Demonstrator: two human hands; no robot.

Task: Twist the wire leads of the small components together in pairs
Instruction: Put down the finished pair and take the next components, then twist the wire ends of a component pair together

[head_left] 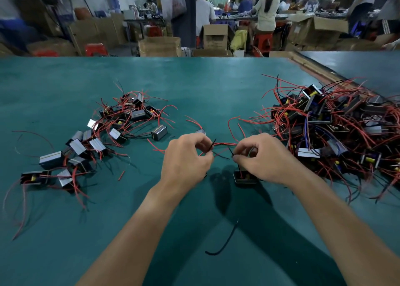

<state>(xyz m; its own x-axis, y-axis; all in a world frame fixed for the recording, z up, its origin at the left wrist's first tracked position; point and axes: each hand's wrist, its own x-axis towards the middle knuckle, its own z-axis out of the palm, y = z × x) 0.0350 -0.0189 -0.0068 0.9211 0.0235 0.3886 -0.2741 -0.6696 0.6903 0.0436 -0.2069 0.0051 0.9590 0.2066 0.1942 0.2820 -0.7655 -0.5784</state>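
My left hand (pixel 186 158) pinches thin red and black wire leads (pixel 223 144) between thumb and fingertips above the green table. My right hand (pixel 257 156) pinches the other ends of the leads, a few centimetres to the right. A small black component (pixel 244 178) hangs or rests just below my right hand, its leads running up into my fingers. Another small component (pixel 200 131) lies just beyond my left hand. The fingers hide where the wires join.
A loose group of components with red wires (pixel 121 121) lies at the left. A large tangled pile of components (pixel 337 130) fills the right. A stray black wire (pixel 225 242) lies near the front. The green table (pixel 65 242) stretches wide; people work at benches behind.
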